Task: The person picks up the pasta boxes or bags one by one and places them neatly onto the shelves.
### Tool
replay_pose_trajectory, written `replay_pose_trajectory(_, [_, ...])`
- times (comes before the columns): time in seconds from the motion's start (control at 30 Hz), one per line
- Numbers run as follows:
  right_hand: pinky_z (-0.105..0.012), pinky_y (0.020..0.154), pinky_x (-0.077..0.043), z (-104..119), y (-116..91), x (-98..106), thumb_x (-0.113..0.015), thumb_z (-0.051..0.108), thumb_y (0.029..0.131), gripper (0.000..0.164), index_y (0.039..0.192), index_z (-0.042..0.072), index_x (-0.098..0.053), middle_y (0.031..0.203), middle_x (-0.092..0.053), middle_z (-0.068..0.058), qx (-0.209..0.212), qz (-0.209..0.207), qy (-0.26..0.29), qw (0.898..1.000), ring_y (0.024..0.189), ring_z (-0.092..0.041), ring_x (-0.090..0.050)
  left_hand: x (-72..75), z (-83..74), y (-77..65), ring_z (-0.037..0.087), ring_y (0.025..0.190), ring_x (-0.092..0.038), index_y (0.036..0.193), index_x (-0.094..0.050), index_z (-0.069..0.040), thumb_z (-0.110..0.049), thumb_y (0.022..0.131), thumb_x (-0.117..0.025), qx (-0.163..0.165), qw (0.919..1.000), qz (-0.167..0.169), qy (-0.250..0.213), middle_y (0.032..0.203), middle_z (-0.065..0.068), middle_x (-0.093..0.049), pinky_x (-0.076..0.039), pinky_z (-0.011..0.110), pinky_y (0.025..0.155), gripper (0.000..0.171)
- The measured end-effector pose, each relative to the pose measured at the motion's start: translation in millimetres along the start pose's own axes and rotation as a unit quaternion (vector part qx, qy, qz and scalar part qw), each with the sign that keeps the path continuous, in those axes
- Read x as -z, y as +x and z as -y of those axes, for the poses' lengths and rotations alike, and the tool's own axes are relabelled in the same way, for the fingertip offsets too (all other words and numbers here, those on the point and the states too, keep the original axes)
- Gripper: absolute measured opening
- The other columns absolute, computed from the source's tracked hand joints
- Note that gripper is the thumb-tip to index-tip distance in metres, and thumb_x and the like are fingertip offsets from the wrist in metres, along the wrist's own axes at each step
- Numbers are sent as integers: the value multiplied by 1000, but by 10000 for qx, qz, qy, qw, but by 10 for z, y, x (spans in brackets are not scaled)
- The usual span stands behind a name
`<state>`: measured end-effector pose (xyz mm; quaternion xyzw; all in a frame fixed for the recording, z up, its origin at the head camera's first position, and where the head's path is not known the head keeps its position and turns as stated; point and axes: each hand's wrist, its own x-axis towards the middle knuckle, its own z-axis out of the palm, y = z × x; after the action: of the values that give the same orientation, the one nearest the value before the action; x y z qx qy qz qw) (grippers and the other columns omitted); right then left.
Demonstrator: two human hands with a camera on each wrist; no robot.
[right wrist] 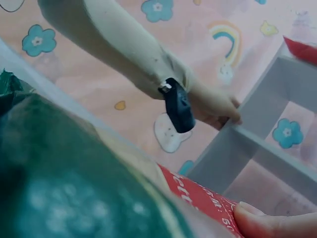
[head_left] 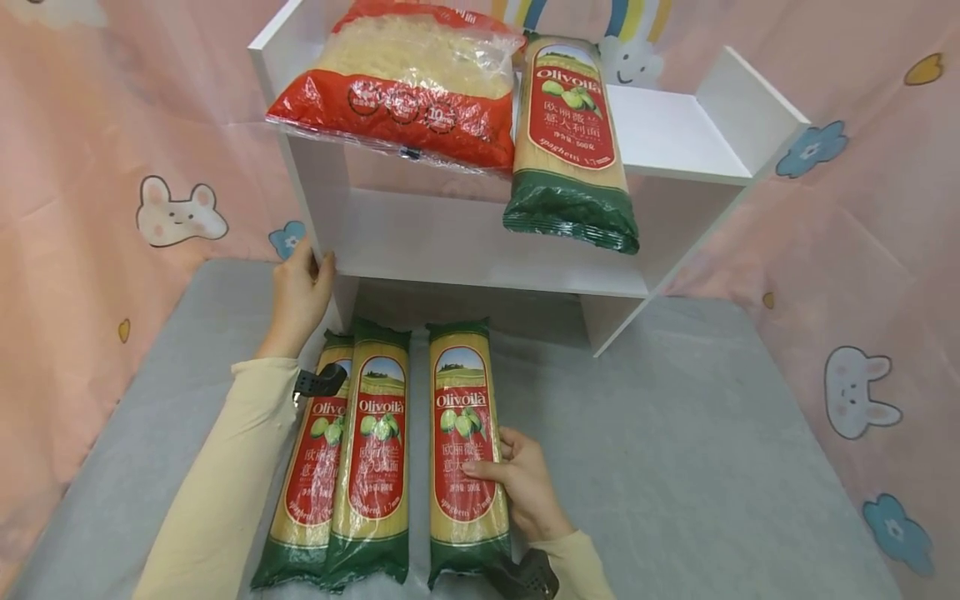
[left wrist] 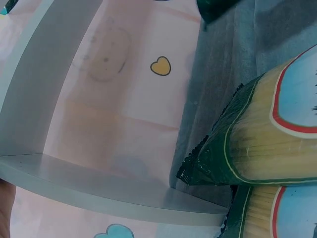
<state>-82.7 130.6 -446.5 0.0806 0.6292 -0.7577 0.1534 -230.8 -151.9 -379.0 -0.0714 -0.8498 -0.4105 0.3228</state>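
The right hand [head_left: 525, 487], thumb on front, grips a spaghetti pack [head_left: 467, 442] lying toward its ten o'clock, long axis twelve to six. Farther off, also toward ten, the left hand [head_left: 296, 292] grips the white shelf [head_left: 487, 242].

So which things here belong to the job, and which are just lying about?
Likely the job:
spaghetti pack in right hand
shelf, held by left hand
two packs alongside
perhaps the upper pack and red bag

Seemingly just there:
pink curtain
grey cloth
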Motion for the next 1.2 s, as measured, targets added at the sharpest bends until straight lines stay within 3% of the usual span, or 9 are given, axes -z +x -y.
replay_pose_trajectory(0.4, [-35,69,-54,194,-165,162,-65,-13,73,54,121,-18,-42,92,-67,-16,103,-146,232,9996,78,-23,-67,-58,14,-23,15,50,-34,93,-52,3,-5,96,-49,60,9999,155,-45,60,13,-46,-29,32,49,9])
replay_pose_trajectory(0.7, [-34,70,-54,354,-331,313,-62,-13,76,59,129,-17,-37,98,-66,-16,234,-309,381,9985,81,-23,-67,-67,9,-27,18,51,-39,96,-54,5,-3,95,-50,11,9999,68,-111,64,17,-52,-31,33,50,9])
replay_pose_trajectory(1.03, [-36,69,-54,530,-555,426,-61,-10,79,54,127,-16,-38,98,-66,-16,475,-612,371,9963,81,-25,-67,-53,-7,-16,21,51,-40,95,-54,5,-2,95,-50,-68,9999,17,-138,63,18,-51,-31,33,49,9])
replay_pose_trajectory(1.2, [-38,69,-54,599,-628,475,-62,-10,79,56,129,-17,-37,98,-66,-17,589,-561,245,9964,81,-27,-67,-22,29,-18,14,49,-39,93,-54,5,-2,95,-50,-80,9999,-15,-140,62,16,-51,-31,28,48,8])
